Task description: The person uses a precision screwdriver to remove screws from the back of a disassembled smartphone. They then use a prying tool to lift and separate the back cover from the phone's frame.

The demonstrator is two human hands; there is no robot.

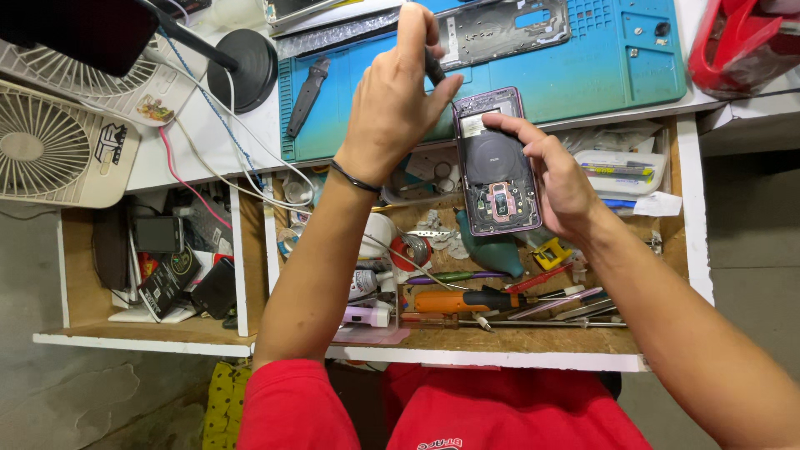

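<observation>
Your left hand (392, 100) has its fingers (414, 33) closed around the dark handle of a small screwdriver (434, 67). The handle runs between the thumb and the index finger, and its lower end points down toward the top edge of the phone (497, 162). The tip itself is hidden behind the thumb, so you cannot tell whether it touches the phone.

Your right hand (567, 187) grips the phone from its right side. The thumb lies across the upper right corner, and the remaining fingers wrap behind the right edge. The phone is held upright above the open drawer, back cover off, with the purple frame, a round black coil and a small camera module showing. It sits just beside the left hand, between both hands.

Behind the hands, a blue work mat (583, 67) covers the surface. A grey metal phone frame (500, 29) lies on the mat above the screwdriver, and a black knife-like tool (307, 96) lies at the mat's left edge.

Below the phone, the open drawer (667, 250) holds an orange-handled screwdriver (462, 300), a teal air blower (492, 250), a yellow clip (552, 252) and loose thin tools. A second drawer (83, 283) to the left holds several dark phones. A white fan (50, 150) stands at the far left, and a red object (742, 42) sits at the upper right.
</observation>
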